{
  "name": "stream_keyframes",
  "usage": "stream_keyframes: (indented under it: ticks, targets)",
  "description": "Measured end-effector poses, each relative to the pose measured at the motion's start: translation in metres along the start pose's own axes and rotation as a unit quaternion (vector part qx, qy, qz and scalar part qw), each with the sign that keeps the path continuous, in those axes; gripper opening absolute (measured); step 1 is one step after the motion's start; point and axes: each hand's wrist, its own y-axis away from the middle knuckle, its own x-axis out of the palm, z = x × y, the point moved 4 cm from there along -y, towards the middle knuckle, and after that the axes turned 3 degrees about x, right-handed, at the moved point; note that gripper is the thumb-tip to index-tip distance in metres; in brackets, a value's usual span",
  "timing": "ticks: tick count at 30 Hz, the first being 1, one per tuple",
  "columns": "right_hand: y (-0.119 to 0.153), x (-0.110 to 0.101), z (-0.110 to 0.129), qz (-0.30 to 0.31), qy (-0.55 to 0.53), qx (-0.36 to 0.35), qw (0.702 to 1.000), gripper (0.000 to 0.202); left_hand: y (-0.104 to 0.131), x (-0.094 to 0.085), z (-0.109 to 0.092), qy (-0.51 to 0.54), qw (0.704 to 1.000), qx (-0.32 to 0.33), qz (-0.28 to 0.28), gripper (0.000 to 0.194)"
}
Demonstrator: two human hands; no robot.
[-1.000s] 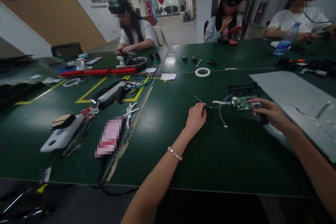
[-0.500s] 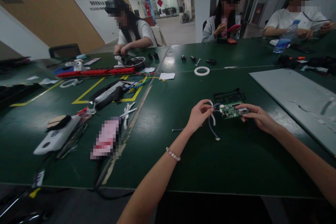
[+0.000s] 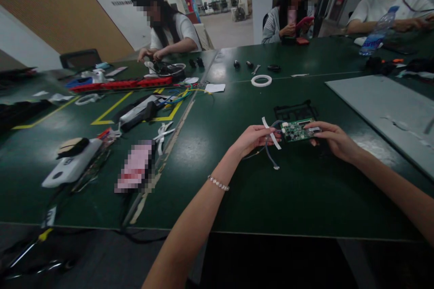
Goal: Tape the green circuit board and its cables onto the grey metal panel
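My right hand point(image 3: 334, 137) grips the right end of a green circuit board point(image 3: 295, 131), thumb on top. The board is held above the green table. Grey cables point(image 3: 270, 156) come off its left side. My left hand point(image 3: 259, 137) is closed there, pinching a white strip of tape point(image 3: 271, 133) against the cables. One cable hangs down with a small white connector at its end. Just behind the board lies a black open frame point(image 3: 294, 110). Some of the cables are hidden by my left fingers.
A roll of white tape point(image 3: 261, 81) lies farther back, near a small wrench point(image 3: 256, 69). On the right rests a grey panel point(image 3: 379, 113). A phone-like pink item point(image 3: 135, 162) and a white device point(image 3: 73, 162) lie left. Several people sit across the table point(image 3: 190, 189).
The white strip was curled around my left fingers and now stands straight, slanting across the cables. My left hand has flattened, its fingers nearer the board. The whole view has shifted slightly upward.
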Motion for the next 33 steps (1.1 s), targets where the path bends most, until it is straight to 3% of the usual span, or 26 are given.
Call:
stream_keyframes:
  ticks: [7,13,19,23,30,33]
  targets:
    - [0.0,0.005,0.0,-0.002,0.025,0.003,1.0,0.03,-0.006,-0.011,0.0,-0.069,0.996,0.026,-0.044,0.02]
    - [0.001,0.005,0.002,-0.012,0.065,-0.016,0.998,0.029,-0.007,-0.009,-0.001,-0.076,0.995,0.042,-0.054,0.022]
    - [0.0,0.001,0.004,-0.043,0.036,-0.016,0.998,0.029,-0.004,-0.027,-0.013,-0.081,0.975,0.114,-0.175,0.024]
    - [-0.002,-0.001,0.001,-0.048,0.053,-0.004,0.997,0.032,-0.002,-0.039,-0.019,-0.075,0.965,0.123,-0.22,0.023]
    - [-0.002,0.002,-0.003,-0.012,0.173,0.0,0.985,0.046,-0.004,-0.03,-0.015,-0.09,0.975,0.114,-0.171,0.022]
    - [0.002,0.008,0.003,-0.032,0.28,-0.034,0.959,0.056,-0.003,-0.027,-0.012,-0.091,0.978,0.105,-0.153,0.023]
